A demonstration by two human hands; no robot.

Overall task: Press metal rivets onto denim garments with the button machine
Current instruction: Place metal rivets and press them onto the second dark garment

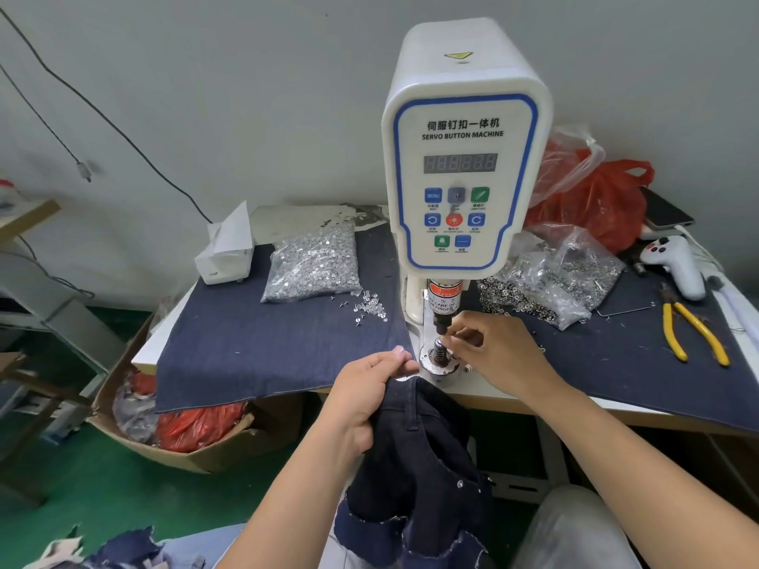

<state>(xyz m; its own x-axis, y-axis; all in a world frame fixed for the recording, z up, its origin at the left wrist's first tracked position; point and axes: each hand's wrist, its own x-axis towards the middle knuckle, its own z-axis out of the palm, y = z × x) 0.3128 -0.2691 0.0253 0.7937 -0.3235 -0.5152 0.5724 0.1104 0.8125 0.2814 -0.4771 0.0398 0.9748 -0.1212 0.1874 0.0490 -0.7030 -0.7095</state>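
Evidently the loading step is being carried out: a small metal part, too small to identify for certain but judged to be a rivet piece, is being pinched between the curled fingertips of the right hand [488,349] and set at the round silver lower die [438,359] directly beneath the black punch [441,318] of the white servo button machine [460,158]. The dark blue denim garment [415,453] is being gripped by the left hand [369,388], fingers and thumb curled on its upper edge, just in front of the die and to its left; most of the cloth is hanging below the table edge, and none of it is yet being laid over the die.

Left of the machine a clear plastic bag of silver tack-shaped rivets [312,264] is lying on a dark blue denim sheet [263,342], with loose tacks spilled beside it; right of the machine a clear bag of small metal rings [554,281] and yellow-handled pliers [690,334] are lying.

Next, it is judged, the part is to be seated squarely, the right fingers are to be drawn clear of the punch, and the garment's marked spot is to be slid over the die before the press is triggered
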